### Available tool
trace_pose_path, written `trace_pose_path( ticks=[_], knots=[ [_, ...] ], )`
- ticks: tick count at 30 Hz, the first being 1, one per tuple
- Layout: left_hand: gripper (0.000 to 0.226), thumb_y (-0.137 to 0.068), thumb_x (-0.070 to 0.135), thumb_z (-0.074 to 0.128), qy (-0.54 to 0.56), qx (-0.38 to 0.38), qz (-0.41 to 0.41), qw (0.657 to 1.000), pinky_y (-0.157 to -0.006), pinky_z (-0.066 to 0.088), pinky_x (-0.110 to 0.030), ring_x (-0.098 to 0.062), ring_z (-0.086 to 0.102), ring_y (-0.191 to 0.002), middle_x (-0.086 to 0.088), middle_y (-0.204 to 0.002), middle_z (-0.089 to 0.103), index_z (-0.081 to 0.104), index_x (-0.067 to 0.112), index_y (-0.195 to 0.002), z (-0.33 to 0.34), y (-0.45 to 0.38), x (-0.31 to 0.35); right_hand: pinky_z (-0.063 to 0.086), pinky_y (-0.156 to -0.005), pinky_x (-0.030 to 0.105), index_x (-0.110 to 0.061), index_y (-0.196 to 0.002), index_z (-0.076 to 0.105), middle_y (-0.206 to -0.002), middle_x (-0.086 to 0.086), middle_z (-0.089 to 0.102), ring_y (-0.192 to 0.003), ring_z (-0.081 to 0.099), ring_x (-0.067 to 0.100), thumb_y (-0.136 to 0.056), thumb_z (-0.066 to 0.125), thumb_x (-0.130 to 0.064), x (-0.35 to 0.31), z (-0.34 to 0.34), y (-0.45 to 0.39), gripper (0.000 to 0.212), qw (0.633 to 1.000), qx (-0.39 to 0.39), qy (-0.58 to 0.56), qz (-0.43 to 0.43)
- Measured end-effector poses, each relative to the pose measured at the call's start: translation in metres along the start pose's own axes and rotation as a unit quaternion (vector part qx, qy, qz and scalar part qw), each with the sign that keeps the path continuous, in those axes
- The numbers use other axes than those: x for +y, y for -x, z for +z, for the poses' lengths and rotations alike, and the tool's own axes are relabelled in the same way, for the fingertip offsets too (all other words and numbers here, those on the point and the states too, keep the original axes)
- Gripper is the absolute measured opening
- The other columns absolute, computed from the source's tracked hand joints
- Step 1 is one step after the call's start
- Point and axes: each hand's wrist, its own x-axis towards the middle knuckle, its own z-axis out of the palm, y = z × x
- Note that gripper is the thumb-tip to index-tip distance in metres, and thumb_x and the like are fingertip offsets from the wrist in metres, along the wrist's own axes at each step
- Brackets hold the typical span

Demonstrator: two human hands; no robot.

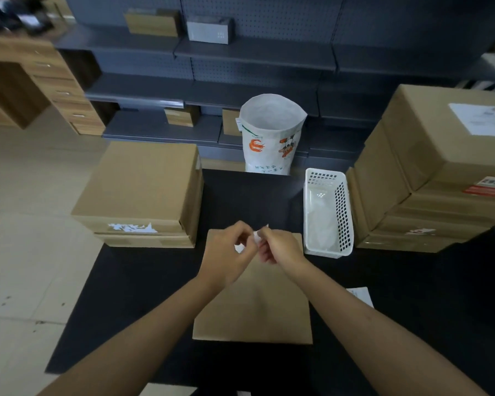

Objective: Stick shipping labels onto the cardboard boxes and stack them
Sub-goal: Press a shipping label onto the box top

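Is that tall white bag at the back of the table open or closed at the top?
Open. The white bag stands upright, its top rim spread into a wide round mouth showing the pale inner wall. What is inside cannot be seen.

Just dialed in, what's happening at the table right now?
A person is working on a shipping label, pinching the small white piece between the left hand and right hand above a flat cardboard box on the black table. It is not stuck on yet. Unlabelled boxes sit stacked at left, a labelled stack at right, beside a white basket.
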Motion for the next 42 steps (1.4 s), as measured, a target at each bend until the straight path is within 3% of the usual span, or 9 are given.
trace_pose_path(
  ticks=[3, 6, 10, 12, 17, 29, 34, 38, 42],
  knots=[
    [0.017, -0.088, 0.029, 0.054, -0.001, -0.070, 0.068, 0.995, -0.074, 0.039, -0.014, -0.005, 0.056, -0.079, 0.010, -0.080, 0.062, 0.063, 0.016, -0.083, -0.011, 0.011, -0.005, 0.045, -0.049, 0.022, -0.011, -0.067, 0.060, -0.058, -0.001, 0.064, -0.052, 0.058, 0.010, -0.086, 0.047, -0.018, 0.003, 0.006, 0.011, 0.024, 0.999, 0.043, 0.001, -0.019],
    [0.023, -0.089, 0.037, 0.050, -0.023, -0.093, 0.078, 0.992, -0.080, 0.039, -0.018, -0.004, 0.054, -0.087, 0.010, -0.089, 0.061, 0.062, 0.017, -0.087, -0.019, 0.021, -0.021, 0.052, -0.067, 0.027, -0.015, -0.082, 0.063, -0.084, 0.001, 0.069, -0.075, 0.066, 0.012, -0.095, 0.047, -0.017, 0.015, 0.010, 0.018, 0.021, 0.996, 0.070, -0.019, -0.053],
    [0.018, -0.091, 0.034, 0.057, -0.069, 0.031, -0.089, 0.993, -0.088, 0.043, -0.033, -0.010, 0.051, -0.096, 0.008, -0.103, 0.052, 0.059, 0.019, -0.100, -0.014, 0.036, -0.046, 0.051, -0.064, 0.018, -0.028, -0.094, 0.062, -0.095, -0.009, 0.068, -0.087, 0.066, 0.008, -0.100, 0.045, -0.023, 0.036, 0.010, 0.029, 0.018, 0.996, 0.054, -0.043, -0.058],
    [0.031, -0.089, 0.045, 0.058, -0.065, 0.011, -0.206, 0.976, -0.097, 0.038, -0.036, -0.014, 0.046, -0.107, 0.006, -0.111, 0.050, 0.060, 0.020, -0.107, -0.010, 0.037, -0.060, 0.049, -0.063, 0.017, -0.028, -0.097, 0.062, -0.097, -0.009, 0.068, -0.087, 0.066, 0.006, -0.100, 0.046, -0.026, 0.045, 0.011, 0.029, 0.016, 0.996, 0.054, -0.036, -0.055],
    [0.025, -0.092, 0.041, 0.054, -0.138, -0.075, -0.185, 0.970, -0.086, 0.019, -0.026, -0.012, 0.037, -0.106, 0.010, -0.107, 0.047, 0.066, 0.019, -0.090, 0.009, 0.040, -0.071, 0.053, -0.064, 0.020, -0.035, -0.092, 0.060, -0.095, -0.013, 0.068, -0.085, 0.067, 0.005, -0.099, 0.048, -0.030, 0.061, 0.015, 0.022, 0.014, 0.998, 0.037, -0.012, -0.040],
    [0.023, -0.089, 0.043, 0.058, -0.180, -0.086, -0.215, 0.956, -0.096, 0.029, -0.031, -0.014, 0.036, -0.107, 0.008, -0.106, 0.042, 0.056, 0.024, -0.076, 0.031, 0.046, -0.080, 0.056, -0.069, 0.029, -0.023, -0.091, 0.061, -0.091, -0.005, 0.059, -0.077, 0.057, 0.009, -0.097, 0.043, -0.044, 0.093, 0.013, -0.001, 0.028, 0.924, 0.110, 0.349, -0.109],
    [0.029, -0.089, 0.046, 0.055, -0.265, -0.082, -0.196, 0.940, -0.095, 0.031, -0.032, -0.019, 0.038, -0.107, 0.002, -0.108, 0.046, 0.060, 0.020, -0.079, 0.039, 0.047, -0.080, 0.048, -0.083, 0.031, -0.016, -0.095, 0.061, -0.095, -0.001, 0.057, -0.089, 0.054, 0.015, -0.096, 0.041, -0.043, 0.101, 0.016, -0.003, 0.033, 0.878, 0.139, 0.429, -0.159],
    [0.037, -0.088, 0.048, 0.055, -0.399, -0.068, -0.172, 0.898, -0.090, 0.035, -0.034, -0.023, 0.041, -0.103, -0.006, -0.113, 0.047, 0.054, 0.013, -0.101, 0.042, 0.053, -0.072, 0.038, -0.088, 0.037, -0.013, -0.105, 0.054, -0.108, 0.007, 0.056, -0.100, 0.050, 0.023, -0.092, 0.048, -0.045, 0.101, 0.021, 0.007, 0.035, 0.826, 0.243, 0.487, -0.144],
    [0.033, -0.087, 0.025, 0.059, -0.296, -0.042, 0.028, 0.954, -0.098, 0.035, -0.038, -0.029, 0.049, -0.116, -0.012, -0.129, 0.053, 0.056, 0.010, -0.117, 0.050, 0.060, -0.070, 0.032, -0.111, 0.046, -0.006, -0.132, 0.046, -0.142, 0.017, 0.043, -0.134, 0.037, 0.033, -0.093, 0.050, -0.031, 0.099, 0.030, 0.017, 0.047, 0.832, 0.220, 0.448, -0.242]
  ],
)
